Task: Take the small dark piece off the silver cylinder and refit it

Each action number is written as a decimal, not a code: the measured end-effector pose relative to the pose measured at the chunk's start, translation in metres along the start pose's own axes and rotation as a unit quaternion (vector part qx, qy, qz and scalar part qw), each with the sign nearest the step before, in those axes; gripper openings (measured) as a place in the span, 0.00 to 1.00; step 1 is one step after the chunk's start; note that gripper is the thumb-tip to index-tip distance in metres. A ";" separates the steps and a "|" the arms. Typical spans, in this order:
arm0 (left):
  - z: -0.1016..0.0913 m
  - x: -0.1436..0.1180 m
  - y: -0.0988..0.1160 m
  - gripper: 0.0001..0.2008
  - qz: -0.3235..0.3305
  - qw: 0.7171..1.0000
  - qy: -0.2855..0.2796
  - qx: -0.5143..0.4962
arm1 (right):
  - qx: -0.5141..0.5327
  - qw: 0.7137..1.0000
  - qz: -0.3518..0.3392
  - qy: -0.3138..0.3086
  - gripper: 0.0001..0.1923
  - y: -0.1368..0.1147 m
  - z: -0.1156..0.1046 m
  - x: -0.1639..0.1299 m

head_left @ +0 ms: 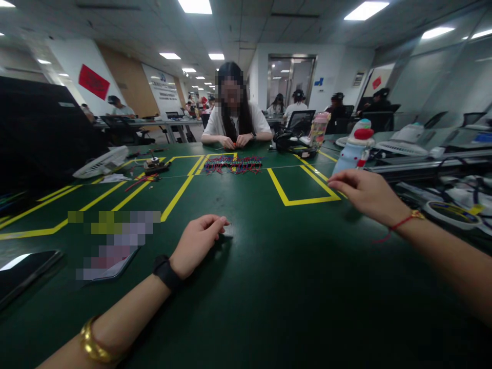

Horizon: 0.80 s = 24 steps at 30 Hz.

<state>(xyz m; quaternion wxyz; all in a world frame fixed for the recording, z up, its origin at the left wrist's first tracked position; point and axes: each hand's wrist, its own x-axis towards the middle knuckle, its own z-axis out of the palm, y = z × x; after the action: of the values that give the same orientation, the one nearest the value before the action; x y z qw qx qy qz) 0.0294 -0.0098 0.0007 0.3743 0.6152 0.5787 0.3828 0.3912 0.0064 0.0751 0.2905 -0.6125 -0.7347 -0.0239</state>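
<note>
My left hand (198,242) rests on the green table (269,287), fingers curled over a small pale object (228,230) at its fingertips. A black band and a gold bangle circle that arm. My right hand (365,192) hovers palm down above the table at the right, near the corner of a yellow taped rectangle (303,185). Its fingers are loosely bent and nothing shows in them. A red string circles that wrist.
A person sits across the table handling something by a pile of red and dark wired parts (232,164). A snowman-shaped bottle (355,146) stands at right, a white fan (100,162) at left, a dark phone (23,274) near left.
</note>
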 end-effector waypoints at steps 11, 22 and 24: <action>0.000 -0.002 0.003 0.19 -0.013 1.000 -0.006 -0.003 | -0.123 0.975 0.173 -0.071 0.18 0.114 -0.043 0.017; 0.000 -0.003 0.006 0.19 -0.016 1.000 -0.006 -0.008 | -0.046 0.972 0.195 -0.120 0.18 0.123 -0.039 0.018; 0.001 -0.003 0.007 0.19 -0.015 1.000 -0.006 -0.008 | -0.034 0.973 0.198 -0.117 0.18 0.126 -0.039 0.017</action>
<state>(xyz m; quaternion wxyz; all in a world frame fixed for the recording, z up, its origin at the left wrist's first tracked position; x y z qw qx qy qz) 0.0328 -0.0128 0.0066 0.3883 0.6055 0.5828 0.3780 0.5204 0.0379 0.0750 0.1805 -0.7537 -0.6267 0.0808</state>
